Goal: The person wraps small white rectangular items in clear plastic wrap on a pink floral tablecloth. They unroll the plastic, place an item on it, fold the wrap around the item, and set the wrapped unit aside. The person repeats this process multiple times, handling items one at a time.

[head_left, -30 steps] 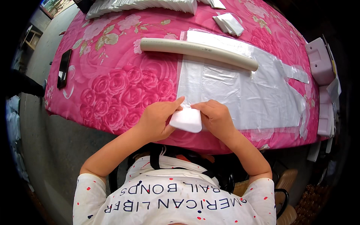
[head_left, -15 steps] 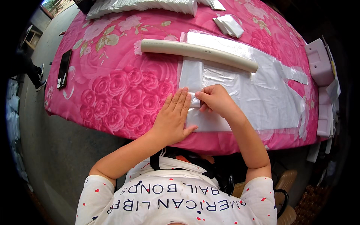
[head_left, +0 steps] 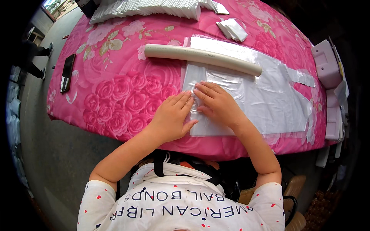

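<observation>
A clear plastic sheet (head_left: 266, 100) lies flat on the tabletop (head_left: 115, 92), which is covered in a pink rose-print cloth; its left end sits under both hands. The left hand (head_left: 173, 117) presses palm down on the sheet's left edge, fingers straight and together, its grip open and closed on nothing. The right hand (head_left: 217, 104) lies just beside it, touching it at the fingertips, also flat on the plastic with fingers spread, holding nothing. A long pale tube (head_left: 202, 59) rests across the sheet's far edge, beyond the hands. Farther off lie a small folded white stack (head_left: 232, 29) and a row of white sheets (head_left: 150, 7). A dark phone (head_left: 67, 72) lies near the tabletop's left edge.
</observation>
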### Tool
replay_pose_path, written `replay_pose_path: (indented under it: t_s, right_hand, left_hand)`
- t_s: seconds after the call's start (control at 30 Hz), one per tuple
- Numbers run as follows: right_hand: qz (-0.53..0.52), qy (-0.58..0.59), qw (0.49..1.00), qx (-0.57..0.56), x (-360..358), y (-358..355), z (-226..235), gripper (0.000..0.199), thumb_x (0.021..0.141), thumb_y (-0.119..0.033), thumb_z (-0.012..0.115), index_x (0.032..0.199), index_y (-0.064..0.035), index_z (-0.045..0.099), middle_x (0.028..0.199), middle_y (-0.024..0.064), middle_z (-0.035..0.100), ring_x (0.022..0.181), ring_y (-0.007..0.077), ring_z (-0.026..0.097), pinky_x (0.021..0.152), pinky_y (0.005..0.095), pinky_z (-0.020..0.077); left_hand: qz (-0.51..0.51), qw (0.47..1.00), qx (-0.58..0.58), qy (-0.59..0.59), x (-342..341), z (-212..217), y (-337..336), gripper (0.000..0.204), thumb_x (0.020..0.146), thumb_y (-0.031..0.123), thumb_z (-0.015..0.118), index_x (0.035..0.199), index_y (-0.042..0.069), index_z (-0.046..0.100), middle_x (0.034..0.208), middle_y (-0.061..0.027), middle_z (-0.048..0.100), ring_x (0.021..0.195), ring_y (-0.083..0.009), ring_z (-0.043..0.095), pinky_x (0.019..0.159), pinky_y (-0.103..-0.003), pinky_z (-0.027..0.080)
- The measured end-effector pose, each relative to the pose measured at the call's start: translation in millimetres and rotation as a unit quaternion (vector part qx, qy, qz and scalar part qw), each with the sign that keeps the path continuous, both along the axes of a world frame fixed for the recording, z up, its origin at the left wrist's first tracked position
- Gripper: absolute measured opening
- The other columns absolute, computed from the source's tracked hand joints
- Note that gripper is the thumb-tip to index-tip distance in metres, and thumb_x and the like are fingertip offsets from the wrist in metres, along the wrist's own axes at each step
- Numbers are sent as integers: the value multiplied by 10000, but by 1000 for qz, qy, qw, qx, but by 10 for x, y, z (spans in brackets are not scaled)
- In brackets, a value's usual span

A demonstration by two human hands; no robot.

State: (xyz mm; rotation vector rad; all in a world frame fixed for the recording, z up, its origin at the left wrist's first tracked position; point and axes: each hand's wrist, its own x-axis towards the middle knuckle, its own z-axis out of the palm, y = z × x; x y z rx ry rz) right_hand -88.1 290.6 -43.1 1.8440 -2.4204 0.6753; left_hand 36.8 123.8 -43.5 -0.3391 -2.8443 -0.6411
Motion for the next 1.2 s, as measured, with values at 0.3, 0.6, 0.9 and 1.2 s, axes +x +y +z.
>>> replay_pose_path:
  t_s: [0.3,0.6,0.9,1.2]
  right_hand:
    - [-21,-57,998,-8,-85,-22,46,390,760,-168,625,1118,-19,580,1220,87,554,1143,253,499,965,350,403]
    - [-40,-69,994,-69,-106,-54,20,402,638,87,536,1016,-19,624,1094,95,618,1038,279,557,882,359,460]
    - [22,-51,994,-98,362,182,2,293,629,2,639,912,-73,649,924,26,654,812,209,598,722,316,483]
    - [-80,-235,965,-84,425,195,63,170,731,18,610,881,-42,663,792,56,646,717,160,606,628,275,477]
  left_hand:
    - [-61,989,-60,122,-60,-48,-98,195,712,61,585,888,-13,626,949,-102,632,869,-232,619,757,-318,506]
    - [-31,997,-14,72,-122,-55,-98,115,689,39,634,801,28,606,890,-87,648,789,-228,636,707,-320,518]
    - [-150,979,93,99,291,132,-134,312,667,125,692,954,29,614,1027,-106,635,920,-243,626,834,-371,492]
    - [-112,989,76,63,238,-50,-152,468,682,144,704,1104,2,562,978,-134,648,873,-255,632,765,-353,484]
